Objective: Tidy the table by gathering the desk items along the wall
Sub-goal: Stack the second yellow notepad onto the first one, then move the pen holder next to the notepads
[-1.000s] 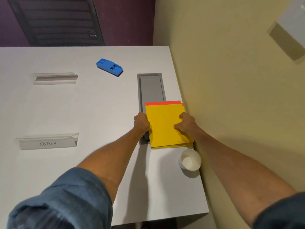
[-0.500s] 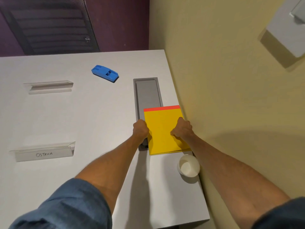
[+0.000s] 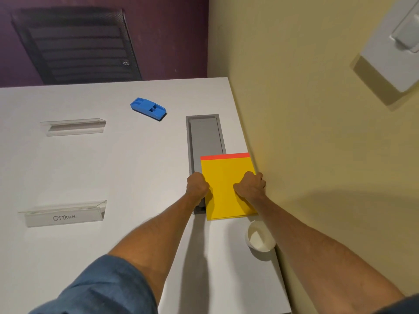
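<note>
The yellow paper stack [image 3: 224, 186] lies flat on the worktop [image 3: 113, 177] against the right wall [image 3: 294, 132]. Left hand [image 3: 196, 185] and right hand [image 3: 249, 185] grip its side edges, fingers curled. Probably light, floppy sheets (apt to fan apart), best held at both edges.

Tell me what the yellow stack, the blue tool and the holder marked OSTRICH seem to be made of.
Yellow stack: likely matte paper or card; thin sheets, an orange one showing at the far edge. Blue tool: probably moulded plastic; even colour, soft sheen. Holder marked OSTRICH: clear acrylic or similar plastic; the table shows through, with a white label inside.
</note>
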`<state>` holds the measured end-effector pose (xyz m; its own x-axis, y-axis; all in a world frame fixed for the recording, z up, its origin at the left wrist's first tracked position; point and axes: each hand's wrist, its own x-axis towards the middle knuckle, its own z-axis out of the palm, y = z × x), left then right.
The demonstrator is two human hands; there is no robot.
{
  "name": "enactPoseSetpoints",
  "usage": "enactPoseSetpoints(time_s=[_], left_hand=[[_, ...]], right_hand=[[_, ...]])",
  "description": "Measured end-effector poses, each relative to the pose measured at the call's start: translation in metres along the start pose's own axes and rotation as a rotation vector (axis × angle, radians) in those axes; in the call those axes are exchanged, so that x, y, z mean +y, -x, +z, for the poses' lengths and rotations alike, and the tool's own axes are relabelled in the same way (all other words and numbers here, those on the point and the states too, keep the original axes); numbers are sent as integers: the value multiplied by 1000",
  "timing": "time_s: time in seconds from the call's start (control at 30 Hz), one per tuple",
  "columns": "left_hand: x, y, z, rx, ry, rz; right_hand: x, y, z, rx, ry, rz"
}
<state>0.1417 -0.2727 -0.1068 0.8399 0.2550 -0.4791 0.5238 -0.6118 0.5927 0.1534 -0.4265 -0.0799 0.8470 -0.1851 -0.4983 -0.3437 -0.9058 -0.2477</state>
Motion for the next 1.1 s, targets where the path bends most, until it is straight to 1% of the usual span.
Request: enactPoseSetpoints(time_s=[0.13,0.2,0.27,0.37,0.47,0.53,0.6,0.73,0.93,1.1], left_hand=[[4,6,-5,-20,36,7],[6,14,-11,-48,26,48],[8,25,-23,-58,-8,125],[3,42,-47,-31,-204,264],[-12,56,-76,100,-457,342],[-26,66,-97,182,-578,368],[-40,79,-118,205,-636,346],[-70,110,-167,238,-663,271],[-119,172,-237,326,-703,182],[-183,233,-289,416,-691,170]], right_hand=[[-3,14,1,92,40,-72],[-6,22,-2,124,50,-116],[-11,31,-6,155,99,-176],[-26,42,-9,229,183,-316],[-47,58,-8,295,239,-455],[-65,73,-5,315,280,-520],[-85,91,-3,304,312,-558],[-129,131,2,272,318,-618],[-186,205,22,281,265,-766],[-227,290,52,310,227,-850]])
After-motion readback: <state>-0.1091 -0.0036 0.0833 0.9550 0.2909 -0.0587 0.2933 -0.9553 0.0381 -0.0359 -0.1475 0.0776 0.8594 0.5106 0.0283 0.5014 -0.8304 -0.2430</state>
